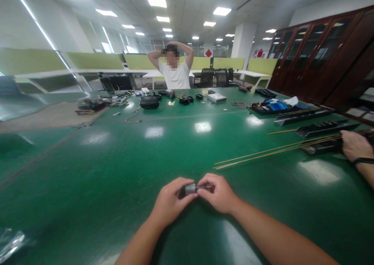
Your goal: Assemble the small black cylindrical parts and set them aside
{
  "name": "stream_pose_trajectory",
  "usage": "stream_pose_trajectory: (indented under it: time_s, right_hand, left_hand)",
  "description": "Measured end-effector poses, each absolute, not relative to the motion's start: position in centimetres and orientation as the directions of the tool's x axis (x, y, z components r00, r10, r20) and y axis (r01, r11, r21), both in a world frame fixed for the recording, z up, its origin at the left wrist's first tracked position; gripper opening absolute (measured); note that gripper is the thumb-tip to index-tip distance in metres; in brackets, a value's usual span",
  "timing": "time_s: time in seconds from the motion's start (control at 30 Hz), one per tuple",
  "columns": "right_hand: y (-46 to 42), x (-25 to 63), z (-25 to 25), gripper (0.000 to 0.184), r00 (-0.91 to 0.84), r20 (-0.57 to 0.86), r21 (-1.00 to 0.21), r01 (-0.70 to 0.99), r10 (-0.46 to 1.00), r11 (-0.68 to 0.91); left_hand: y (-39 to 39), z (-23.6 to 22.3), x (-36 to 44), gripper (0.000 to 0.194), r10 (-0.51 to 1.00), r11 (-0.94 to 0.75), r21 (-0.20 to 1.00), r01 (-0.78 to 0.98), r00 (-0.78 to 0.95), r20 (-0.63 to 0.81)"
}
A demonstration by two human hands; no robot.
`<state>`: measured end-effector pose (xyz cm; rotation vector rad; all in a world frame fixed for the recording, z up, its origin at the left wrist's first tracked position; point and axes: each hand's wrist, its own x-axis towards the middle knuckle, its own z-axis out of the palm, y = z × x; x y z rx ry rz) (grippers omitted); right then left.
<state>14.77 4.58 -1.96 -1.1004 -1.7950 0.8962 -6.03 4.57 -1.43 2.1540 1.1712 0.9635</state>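
- Here, the left hand [171,202] pinches a short grey metallic cylinder [191,189].
- The right hand [219,193] pinches a thin dark rod [207,187] beside it, fingertips nearly meeting.

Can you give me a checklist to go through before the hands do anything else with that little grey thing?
1. Left hand has a grip on the grey part: ok.
2. Right hand has a grip on the thin shaft: ok.
3. Gold rods not touching these two hands: ok.
4. Other person's hand kept apart, over on the right: ok.
5. One hand free: not ok, both are busy.
6. Shaft pushed all the way in: cannot tell, too small and blurry.
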Motion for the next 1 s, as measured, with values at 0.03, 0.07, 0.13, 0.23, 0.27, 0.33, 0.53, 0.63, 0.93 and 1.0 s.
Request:
stream_pose_trajectory:
  time_s: [0.03,0.07,0.13,0.23,0.27,0.33,0.53,0.63,0.93,1.0]
  right_hand:
    - [4.6,14.8,-2.0,0.007,-0.271,0.280,-0.871,0.331,0.921,0.363]
    - [4.6,14.8,-2.0,0.007,-0.270,0.282,-0.870,0.332,0.921,0.364]
    - [4.6,14.7,-2.0,0.007,-0.270,0.286,-0.870,0.330,0.920,0.367]
    - [4.7,14.8,-2.1,0.007,-0.267,0.290,-0.874,0.318,0.919,0.368]
    - [4.7,14.8,-2.1,0.007,-0.265,0.289,-0.876,0.315,0.920,0.366]
    - [4.7,14.8,-2.1,0.007,-0.262,0.285,-0.878,0.315,0.922,0.361]
    - [4.7,14.8,-2.4,0.008,-0.251,0.248,-0.897,0.306,0.936,0.320]
    - [4.7,14.7,-2.6,0.009,-0.240,0.217,-0.915,0.289,0.946,0.282]
    - [4.7,14.5,-3.0,0.014,-0.210,0.177,-0.941,0.250,0.962,0.227]
    - [4.7,14.5,-3.0,0.014,-0.203,0.171,-0.945,0.244,0.964,0.219]
  left_hand:
    - [4.6,-1.5,-6.1,0.024,0.861,-0.501,0.704,0.504,0.377,0.342]
    - [4.6,-1.5,-6.1,0.024,0.864,-0.496,0.706,0.506,0.374,0.338]
    - [4.5,-1.5,-6.1,0.024,0.868,-0.488,0.707,0.512,0.369,0.333]
    - [4.5,-1.5,-6.1,0.024,0.871,-0.485,0.704,0.519,0.363,0.332]
    - [4.4,-1.5,-6.1,0.025,0.870,-0.486,0.703,0.520,0.362,0.334]
    - [4.4,-1.4,-6.1,0.026,0.870,-0.487,0.700,0.523,0.361,0.336]
    - [4.4,-1.4,-6.1,0.026,0.876,-0.478,0.703,0.527,0.342,0.340]
    - [4.5,-1.3,-6.1,0.026,0.880,-0.472,0.712,0.520,0.331,0.342]
    - [4.5,-1.3,-6.0,0.027,0.896,-0.442,0.722,0.532,0.294,0.332]
    - [4.4,-1.3,-6.0,0.031,0.918,-0.396,0.735,0.551,0.257,0.302]
